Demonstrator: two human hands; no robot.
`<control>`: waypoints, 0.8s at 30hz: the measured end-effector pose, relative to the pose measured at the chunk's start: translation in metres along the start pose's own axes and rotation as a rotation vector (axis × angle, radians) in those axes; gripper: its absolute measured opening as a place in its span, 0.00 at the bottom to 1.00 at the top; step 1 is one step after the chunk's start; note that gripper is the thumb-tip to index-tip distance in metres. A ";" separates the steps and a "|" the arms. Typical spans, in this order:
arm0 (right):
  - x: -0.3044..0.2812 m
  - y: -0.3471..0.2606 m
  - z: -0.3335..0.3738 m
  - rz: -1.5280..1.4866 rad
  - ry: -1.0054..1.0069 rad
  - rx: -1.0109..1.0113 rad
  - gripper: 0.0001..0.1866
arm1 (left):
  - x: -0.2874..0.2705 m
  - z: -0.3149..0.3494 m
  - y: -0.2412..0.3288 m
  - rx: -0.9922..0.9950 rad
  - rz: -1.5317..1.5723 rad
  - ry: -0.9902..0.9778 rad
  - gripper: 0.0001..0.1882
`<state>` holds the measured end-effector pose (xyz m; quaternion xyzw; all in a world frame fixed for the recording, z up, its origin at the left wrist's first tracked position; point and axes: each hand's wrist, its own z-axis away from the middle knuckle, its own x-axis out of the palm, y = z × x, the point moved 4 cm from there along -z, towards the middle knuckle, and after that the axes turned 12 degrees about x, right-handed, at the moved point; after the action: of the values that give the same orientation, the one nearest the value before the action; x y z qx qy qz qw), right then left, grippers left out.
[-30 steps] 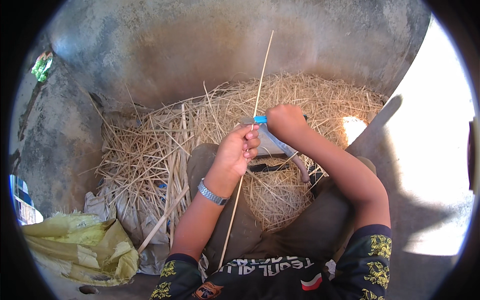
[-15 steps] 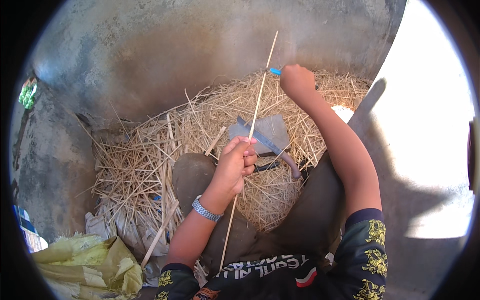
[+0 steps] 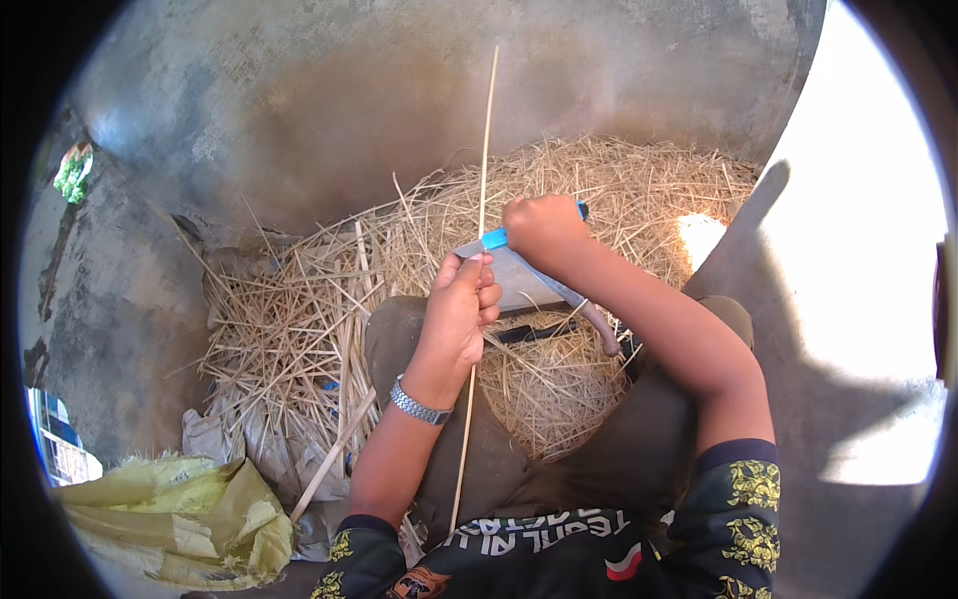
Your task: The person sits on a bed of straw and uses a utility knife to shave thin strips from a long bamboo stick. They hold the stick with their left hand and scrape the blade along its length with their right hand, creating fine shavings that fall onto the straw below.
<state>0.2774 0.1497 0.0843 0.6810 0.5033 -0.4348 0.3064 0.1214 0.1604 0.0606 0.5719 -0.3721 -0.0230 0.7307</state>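
Note:
A long thin bamboo strip (image 3: 487, 130) stands almost upright in front of me, its lower end reaching down to my shirt. My left hand (image 3: 461, 314) is closed around it near the middle. In my right fist (image 3: 544, 228) is a small knife with a blue handle (image 3: 494, 239). Its blade lies across the strip, just above my left fingers. Below my right hand lies a larger blade with a curved brown handle (image 3: 602, 331), resting on a grey slab (image 3: 519, 290); my hands partly hide both.
Shavings (image 3: 639, 185) cover the ground between my legs and up to the concrete wall (image 3: 349, 110). Loose split strips (image 3: 289, 329) are heaped at left. A yellowish woven sack (image 3: 190, 519) lies at lower left, near a thicker strip (image 3: 334, 457). Another wall edge runs along the right.
My right hand has drawn the knife down along the strip from near its top to just above my left hand. The strip now stands more upright, and the view has shifted slightly.

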 end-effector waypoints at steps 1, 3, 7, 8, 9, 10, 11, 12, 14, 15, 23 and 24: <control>0.001 0.003 -0.006 0.014 0.003 0.051 0.05 | -0.001 -0.001 0.000 -0.007 0.030 -0.003 0.05; -0.005 0.022 -0.025 0.002 -0.014 0.176 0.05 | 0.002 0.003 -0.004 -0.048 0.065 -0.003 0.05; -0.020 0.105 -0.042 -0.014 -0.041 0.527 0.06 | 0.028 0.023 -0.018 -0.136 -0.013 -0.112 0.06; -0.021 0.114 -0.045 -0.015 -0.051 0.552 0.07 | 0.029 0.022 -0.016 -0.134 -0.012 -0.121 0.06; -0.023 0.104 -0.042 -0.025 -0.028 0.494 0.06 | 0.025 0.020 -0.014 -0.131 -0.015 -0.120 0.06; -0.020 0.089 -0.037 -0.006 -0.054 0.395 0.06 | 0.021 0.018 -0.012 -0.131 -0.020 -0.113 0.06; -0.017 0.071 -0.031 0.013 -0.079 0.294 0.06 | 0.019 0.016 -0.011 -0.119 -0.022 -0.107 0.06; -0.013 0.053 -0.025 0.024 -0.107 0.186 0.06 | 0.016 0.014 -0.008 -0.106 -0.027 -0.092 0.07; -0.011 0.032 -0.002 0.012 -0.127 0.051 0.05 | 0.012 0.010 -0.009 -0.094 -0.026 -0.076 0.07; -0.011 0.021 0.004 -0.003 -0.136 -0.019 0.05 | 0.009 0.009 -0.007 -0.083 -0.027 -0.061 0.07; -0.017 0.056 -0.027 0.045 -0.058 0.222 0.05 | 0.024 0.022 -0.012 -0.039 -0.091 -0.057 0.06; -0.017 0.056 -0.029 0.050 -0.049 0.242 0.05 | 0.023 0.022 -0.012 -0.037 -0.088 -0.058 0.07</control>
<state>0.3370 0.1503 0.1115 0.7143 0.4223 -0.5014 0.2449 0.1303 0.1276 0.0643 0.5731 -0.3672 -0.0786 0.7284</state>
